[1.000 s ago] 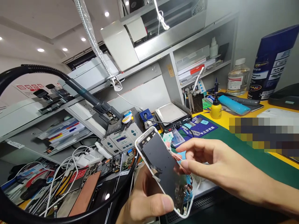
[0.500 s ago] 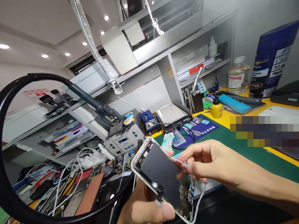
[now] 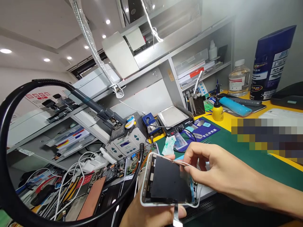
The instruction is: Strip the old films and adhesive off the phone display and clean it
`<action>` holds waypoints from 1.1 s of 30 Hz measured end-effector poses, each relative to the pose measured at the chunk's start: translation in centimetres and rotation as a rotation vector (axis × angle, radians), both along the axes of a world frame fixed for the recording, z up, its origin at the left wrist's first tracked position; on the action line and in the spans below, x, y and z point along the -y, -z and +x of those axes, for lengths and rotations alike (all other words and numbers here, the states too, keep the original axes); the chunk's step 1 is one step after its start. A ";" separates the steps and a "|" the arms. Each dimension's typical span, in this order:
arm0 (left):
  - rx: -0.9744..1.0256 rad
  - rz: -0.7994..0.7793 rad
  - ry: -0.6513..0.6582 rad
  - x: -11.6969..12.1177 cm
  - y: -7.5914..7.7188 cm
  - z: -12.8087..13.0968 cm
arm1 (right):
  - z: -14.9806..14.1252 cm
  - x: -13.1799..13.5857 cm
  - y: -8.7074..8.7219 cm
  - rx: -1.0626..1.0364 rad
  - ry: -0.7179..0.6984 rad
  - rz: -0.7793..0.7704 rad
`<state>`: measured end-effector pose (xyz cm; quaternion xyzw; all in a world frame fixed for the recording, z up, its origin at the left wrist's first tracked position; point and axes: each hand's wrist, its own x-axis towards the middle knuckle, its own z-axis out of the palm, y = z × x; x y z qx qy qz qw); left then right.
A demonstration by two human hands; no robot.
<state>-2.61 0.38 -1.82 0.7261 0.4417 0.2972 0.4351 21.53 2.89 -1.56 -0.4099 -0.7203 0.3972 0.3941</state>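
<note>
A phone screen assembly (image 3: pixel 165 181) with a white rim and a black back is tilted over the bench, its inner side facing me. My left hand (image 3: pixel 151 212) is closed around it from below, thumb at the lower edge. A short flex cable (image 3: pixel 176 216) hangs past that thumb. At the far edge, my right hand (image 3: pixel 210 162) pinches a thin pale strip (image 3: pixel 182 163) between thumb and fingers. The strip stands partly away from the rim. A looser white length of rim (image 3: pixel 200 197) curves out at the lower right corner.
A black lamp ring (image 3: pixel 6 126) arches around the left side. Behind are a soldering station (image 3: pixel 127 146), a heating plate (image 3: pixel 174 116) and a purple mat (image 3: pixel 205 129). A yellow bottle (image 3: pixel 217 113) and blue spray can (image 3: pixel 270 69) stand right. Cables and phone parts (image 3: pixel 92 197) crowd the left.
My left hand has turned the screen assembly from steep to more level, and its flex cable now hangs down in front. My right hand keeps its pinch on the strip at the far edge.
</note>
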 end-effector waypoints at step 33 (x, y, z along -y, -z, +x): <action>0.429 -0.381 -0.020 -1.4 -1.2 1.1 | 0.0 0.7 -0.1 0.011 -0.017 0.554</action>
